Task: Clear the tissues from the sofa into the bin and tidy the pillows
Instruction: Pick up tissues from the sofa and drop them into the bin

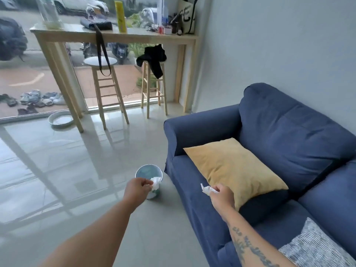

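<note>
A small round bin (146, 169) stands on the floor beside the blue sofa's (289, 135) arm. My left hand (137, 188) hovers right over the bin's near rim, pinching a crumpled white tissue (156, 182). My right hand (223, 195) is above the sofa's front edge, closed on another white tissue (205, 189). A yellow pillow (235, 168) lies flat on the left seat cushion, just beyond my right hand. A grey-and-white striped pillow (316, 245) rests on the right seat at the lower right.
A tall wooden table (115, 36) with two stools (107, 87) (153, 87) stands by the glass window at the back. A shallow white bowl (61, 119) sits on the floor near a table leg. Glossy tiled floor spreads to the left of the sofa.
</note>
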